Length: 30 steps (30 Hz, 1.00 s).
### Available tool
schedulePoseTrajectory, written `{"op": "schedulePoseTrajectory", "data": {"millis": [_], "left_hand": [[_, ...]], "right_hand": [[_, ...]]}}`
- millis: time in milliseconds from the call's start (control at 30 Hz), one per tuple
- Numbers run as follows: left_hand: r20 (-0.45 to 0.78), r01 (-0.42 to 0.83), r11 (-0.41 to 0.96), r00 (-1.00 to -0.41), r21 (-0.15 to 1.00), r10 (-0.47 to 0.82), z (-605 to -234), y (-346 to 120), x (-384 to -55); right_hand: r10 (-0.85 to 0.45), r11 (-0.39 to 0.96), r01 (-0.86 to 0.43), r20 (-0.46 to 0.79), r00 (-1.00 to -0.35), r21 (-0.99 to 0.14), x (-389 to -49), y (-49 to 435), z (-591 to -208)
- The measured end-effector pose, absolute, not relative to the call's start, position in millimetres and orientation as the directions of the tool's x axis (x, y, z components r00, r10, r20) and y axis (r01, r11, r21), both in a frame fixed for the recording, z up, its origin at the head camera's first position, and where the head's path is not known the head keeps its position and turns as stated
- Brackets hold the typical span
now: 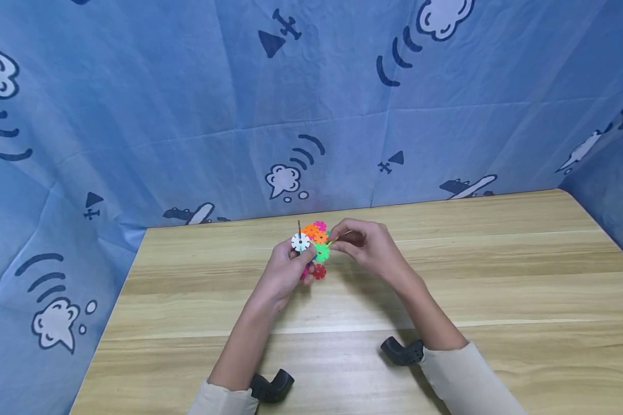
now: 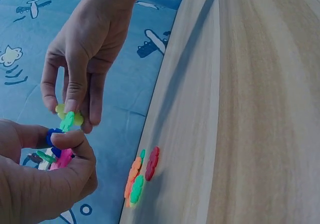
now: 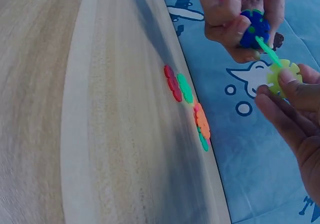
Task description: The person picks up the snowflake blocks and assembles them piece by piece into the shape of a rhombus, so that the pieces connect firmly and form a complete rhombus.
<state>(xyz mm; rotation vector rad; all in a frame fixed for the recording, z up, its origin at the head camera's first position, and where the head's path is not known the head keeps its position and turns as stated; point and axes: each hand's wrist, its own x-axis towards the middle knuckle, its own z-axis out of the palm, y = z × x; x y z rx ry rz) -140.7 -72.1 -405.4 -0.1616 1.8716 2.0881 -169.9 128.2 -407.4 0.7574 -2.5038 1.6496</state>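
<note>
My left hand point(image 1: 284, 266) grips a small cluster of joined, notched plastic discs. Within it are a white disc point(image 1: 295, 245), a dark blue disc point(image 3: 254, 29), a pink disc point(image 2: 63, 159) and a brown disc point(image 1: 299, 228). A thin green disc point(image 3: 269, 51), seen nearly edge-on, sticks out from the blue one. At the outer edge of that green disc is a yellow disc point(image 3: 278, 79), pinched between thumb and fingers of my right hand point(image 1: 370, 242). Parts of the cluster are hidden behind the left fingers.
Loose discs lie on the wooden table point(image 1: 477, 271) beneath the hands: a red disc point(image 3: 172, 82), a green disc point(image 3: 184, 87) and orange discs point(image 3: 202, 121), among others. A blue printed cloth point(image 1: 311, 104) hangs behind the table. Black curved devices point(image 1: 273, 387) sit at both sleeves.
</note>
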Motion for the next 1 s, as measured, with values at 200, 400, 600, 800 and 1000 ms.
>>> {"op": "schedulePoseTrajectory", "data": {"millis": [200,400,600,800,1000], "left_hand": [[-0.31,-0.335,-0.133,-0.935,0.933,0.174,-402.1,-72.9,-140.6],[-0.31,-0.353,-0.224,-0.928,0.909,0.206,-401.0,-72.0,-139.6],[-0.3,-0.356,-0.269,-0.927,0.895,0.228,-400.9,-70.0,-139.3],[-0.297,-0.357,-0.28,-0.925,0.891,0.236,-400.2,-68.9,-139.1],[-0.31,-0.367,-0.257,-0.921,0.894,0.237,-399.2,-68.5,-138.6]], "right_hand": [[-0.371,0.331,-0.436,0.309,-0.876,-0.837,-168.0,125.5,-406.5],[-0.397,0.308,-0.455,0.321,-0.86,-0.836,-167.8,121.3,-409.4],[-0.388,0.335,-0.474,0.339,-0.857,-0.814,-166.9,117.7,-411.7],[-0.392,0.287,-0.471,0.346,-0.852,-0.834,-167.1,116.7,-413.9],[-0.389,0.275,-0.461,0.341,-0.856,-0.844,-167.2,116.6,-416.0]]}}
